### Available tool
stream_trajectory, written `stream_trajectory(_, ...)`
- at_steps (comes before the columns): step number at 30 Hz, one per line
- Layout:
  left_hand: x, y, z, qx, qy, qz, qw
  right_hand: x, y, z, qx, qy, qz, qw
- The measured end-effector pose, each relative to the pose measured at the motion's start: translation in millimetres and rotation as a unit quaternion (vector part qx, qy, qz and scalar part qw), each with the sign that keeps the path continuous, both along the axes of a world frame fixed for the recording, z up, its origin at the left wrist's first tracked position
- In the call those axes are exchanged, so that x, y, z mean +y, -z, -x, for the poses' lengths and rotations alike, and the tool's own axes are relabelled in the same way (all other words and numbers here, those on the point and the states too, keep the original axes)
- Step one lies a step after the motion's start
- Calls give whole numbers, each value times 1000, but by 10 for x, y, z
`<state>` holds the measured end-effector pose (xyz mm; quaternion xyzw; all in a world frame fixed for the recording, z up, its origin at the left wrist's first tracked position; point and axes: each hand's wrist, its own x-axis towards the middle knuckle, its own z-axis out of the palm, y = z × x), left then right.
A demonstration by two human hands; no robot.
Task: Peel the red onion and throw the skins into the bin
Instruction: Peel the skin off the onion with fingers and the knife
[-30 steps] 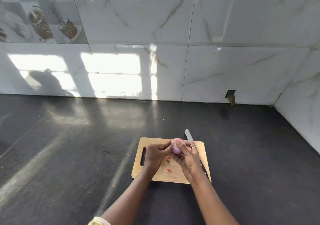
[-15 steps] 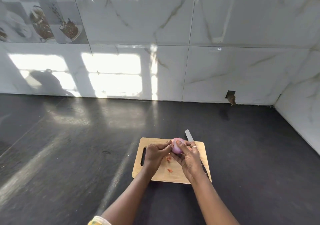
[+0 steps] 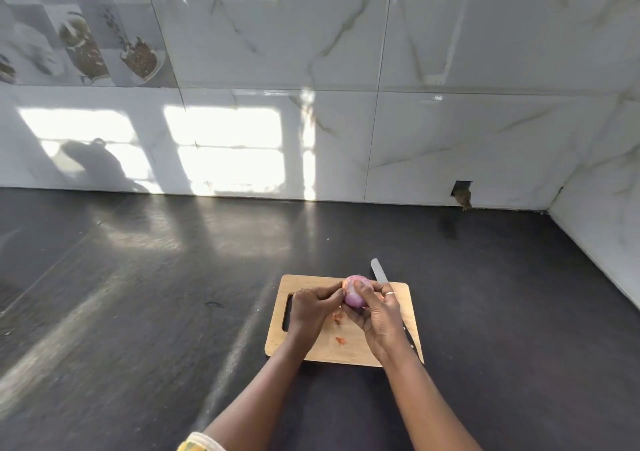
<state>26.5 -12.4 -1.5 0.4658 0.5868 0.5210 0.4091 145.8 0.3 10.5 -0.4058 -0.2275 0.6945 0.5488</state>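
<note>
You've got the red onion [image 3: 356,294] lifted just above the cutting board [image 3: 346,352], so falling scraps [image 3: 338,318] likely land on wood rather than the dark desk [image 3: 173,312]. Your right hand [image 3: 379,315] cups it, thumb across the top, steadying it while your left hand [image 3: 311,306] pinches at its left edge, where an orange flap of skin shows. The bulb looks mostly bare, glossy pale purple. The knife [image 3: 378,272] lies parked behind.
</note>
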Motion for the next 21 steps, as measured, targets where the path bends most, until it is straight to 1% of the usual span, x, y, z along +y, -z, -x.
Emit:
stream_trajectory(12,-13,-33,-5,-33,-10,2,999,2,2,-8,-11,-9,-8,1000)
stream_trajectory(17,-14,-2,-34,11,-37,-12,999,-5,9,-12,-1,-6,-1,1000)
stream_trajectory(21,-6,-3,-49,16,-50,-10,999,6,-1,-18,9,-9,15,1000)
